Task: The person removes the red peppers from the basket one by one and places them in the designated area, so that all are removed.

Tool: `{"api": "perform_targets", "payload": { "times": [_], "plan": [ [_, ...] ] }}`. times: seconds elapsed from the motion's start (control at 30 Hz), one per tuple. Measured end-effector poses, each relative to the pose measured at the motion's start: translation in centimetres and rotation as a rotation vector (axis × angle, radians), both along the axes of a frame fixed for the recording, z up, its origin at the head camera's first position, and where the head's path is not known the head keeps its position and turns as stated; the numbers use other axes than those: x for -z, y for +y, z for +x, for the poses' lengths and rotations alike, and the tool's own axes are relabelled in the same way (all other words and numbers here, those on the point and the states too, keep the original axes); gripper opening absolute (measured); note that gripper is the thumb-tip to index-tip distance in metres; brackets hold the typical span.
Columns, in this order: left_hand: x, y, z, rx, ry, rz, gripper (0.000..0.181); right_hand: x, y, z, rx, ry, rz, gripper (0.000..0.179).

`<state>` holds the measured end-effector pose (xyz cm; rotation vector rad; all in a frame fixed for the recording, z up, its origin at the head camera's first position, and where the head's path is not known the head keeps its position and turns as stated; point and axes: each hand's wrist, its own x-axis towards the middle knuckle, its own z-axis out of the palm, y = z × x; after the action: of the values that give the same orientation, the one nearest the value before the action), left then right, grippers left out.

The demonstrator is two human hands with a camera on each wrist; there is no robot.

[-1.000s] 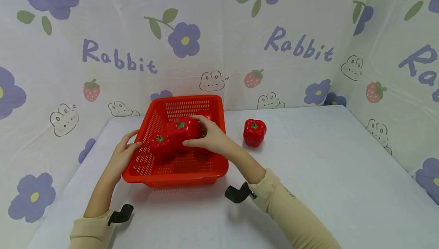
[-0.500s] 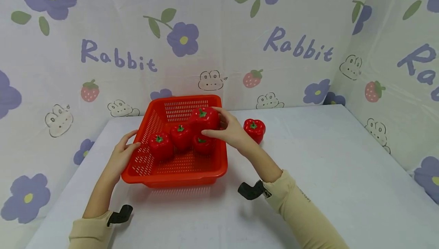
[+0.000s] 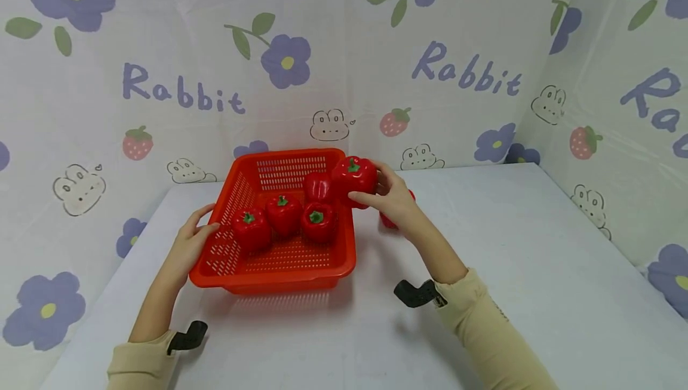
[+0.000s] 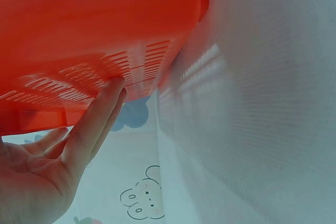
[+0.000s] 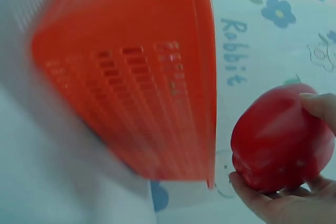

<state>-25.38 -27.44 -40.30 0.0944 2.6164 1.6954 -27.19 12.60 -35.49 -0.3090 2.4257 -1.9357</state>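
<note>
Two beige sleeves (image 3: 142,357) are seen nearest, a black wrist mount (image 3: 188,335) carried at the left cuff and a second mount (image 3: 416,293) at the right. On the white table (image 3: 494,240), a slotted red basket (image 3: 290,279) is held at its left side by the left hand (image 3: 189,243) — the thumb is laid on the rim, and straight fingers are set against the outer wall. Inside the basket, a front-left pepper (image 3: 251,230), a middle pepper (image 3: 283,215) and a right pepper (image 3: 319,223) are grouped, with a rear pepper (image 3: 317,187) placed behind, all of them red. By the far right corner, a raised pepper (image 3: 353,176) is gripped between thumb and fingers by the right hand (image 3: 395,199); from the right wrist, it is shown apart from the basket. Beyond that hand, a loose pepper (image 3: 388,221) on the table is partly hidden. The background is filled by a white cloth (image 3: 365,61) — flowers, strawberries, rabbits and the word "Rabbit" are printed across it.
</note>
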Motion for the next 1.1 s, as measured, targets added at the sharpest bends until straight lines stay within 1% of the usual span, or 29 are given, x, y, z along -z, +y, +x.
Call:
{"api": "perform_targets", "payload": {
  "times": [0.13, 0.43, 0.57, 0.7, 0.9, 1.1],
  "plan": [
    [0.0, 0.0, 0.0, 0.001, 0.005, -0.009, 0.058, 0.3, 1.4, -0.2, 0.047, -0.008, 0.005, 0.076],
    [-0.1, 0.1, 0.1, 0.001, -0.006, -0.012, 0.058, 1.0, 4.5, -0.4, 0.131, -0.005, -0.032, 0.082],
    [-0.2, 0.1, 0.0, -0.004, -0.007, -0.023, 0.058, 1.0, 5.9, -0.3, 0.164, -0.003, -0.072, 0.084],
    [-0.4, 0.2, 0.1, -0.008, -0.007, -0.036, 0.058, 1.3, 7.2, -0.3, 0.198, 0.02, -0.115, 0.083],
    [-0.5, 0.2, 0.1, -0.001, 0.001, -0.027, 0.058, 2.2, 9.0, -0.4, 0.265, 0.043, -0.154, 0.081],
    [-0.4, 0.2, 0.3, 0.004, -0.001, -0.013, 0.057, 3.5, 10.5, -0.5, 0.339, 0.014, -0.151, 0.081]
  ]
}}
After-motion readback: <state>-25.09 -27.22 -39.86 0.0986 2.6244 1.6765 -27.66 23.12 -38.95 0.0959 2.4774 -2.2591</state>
